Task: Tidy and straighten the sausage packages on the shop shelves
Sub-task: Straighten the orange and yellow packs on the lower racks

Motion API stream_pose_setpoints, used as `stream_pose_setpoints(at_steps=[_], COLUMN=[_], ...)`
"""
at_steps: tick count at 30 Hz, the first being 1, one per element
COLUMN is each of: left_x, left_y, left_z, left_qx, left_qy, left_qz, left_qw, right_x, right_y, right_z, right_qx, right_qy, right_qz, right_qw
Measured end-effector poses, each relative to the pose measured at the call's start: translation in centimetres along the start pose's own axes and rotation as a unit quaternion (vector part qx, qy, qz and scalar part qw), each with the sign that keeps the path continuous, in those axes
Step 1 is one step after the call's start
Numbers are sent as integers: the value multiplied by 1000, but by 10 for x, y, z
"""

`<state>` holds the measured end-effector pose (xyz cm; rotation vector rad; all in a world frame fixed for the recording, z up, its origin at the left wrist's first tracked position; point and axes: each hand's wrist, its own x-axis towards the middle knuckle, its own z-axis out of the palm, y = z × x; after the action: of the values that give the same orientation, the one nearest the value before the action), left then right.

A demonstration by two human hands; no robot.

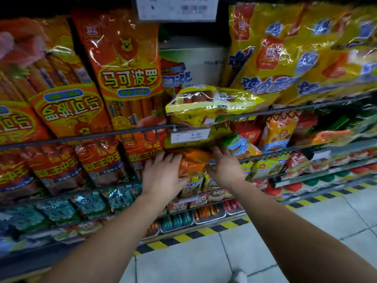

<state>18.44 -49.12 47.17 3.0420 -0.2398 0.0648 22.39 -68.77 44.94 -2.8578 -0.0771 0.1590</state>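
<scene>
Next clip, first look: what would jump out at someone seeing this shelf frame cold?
The left hand and right hand meet mid-frame, touching an orange pack from either side, just below the 9.90 price tag. Above the tag, a yellow-green pack lies flat and askew over the wire rail. At upper left, one tall upside-down pack stands beside an upright orange pack.

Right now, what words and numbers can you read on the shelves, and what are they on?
"马可波罗": upright orange package.
"马可波罗", upside down: tilted orange package to its left.
"王中王": red packages one shelf lower.
"9.90": white price tag.
"12.00", top cut off: upper price sign.
Blue letters on yellow packages: too blurred to read.
</scene>
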Motion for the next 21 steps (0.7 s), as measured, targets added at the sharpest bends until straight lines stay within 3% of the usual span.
stream_pose_setpoints(at_steps=[7, 14, 21], left_x=[-6, -3, -7], left_y=[36, 61, 69], left_z=[7, 10, 15], left_qx=[0, 22, 5], left_qy=[39, 53, 84], left_qz=[-96, -168, -179], left_qw=[995, 984, 980], right_x=[14, 24, 36], right_y=[18, 17, 6], right_z=[11, 13, 6], right_qx=[-39, -87, -108], right_qy=[7, 49, -4], right_qz=[-116, -153, -167], right_qw=[992, 983, 980])
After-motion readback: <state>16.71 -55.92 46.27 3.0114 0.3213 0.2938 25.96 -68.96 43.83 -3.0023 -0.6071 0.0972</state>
